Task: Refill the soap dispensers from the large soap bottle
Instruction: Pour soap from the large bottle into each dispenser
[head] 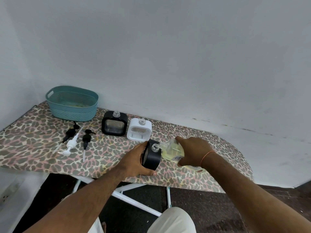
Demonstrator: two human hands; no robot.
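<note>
My left hand grips a black square soap dispenser standing on the leopard-print board, its clear neck open at the top. My right hand holds the large clear soap bottle of yellowish liquid, tipped on its side with its mouth touching the dispenser's neck. Behind them stand a second black dispenser and a white dispenser, both uncapped and upright.
A teal basket sits at the board's back left. Two black pump heads and a white pump head lie left of centre. The ironing board meets a grey wall behind; its front edge is near my legs.
</note>
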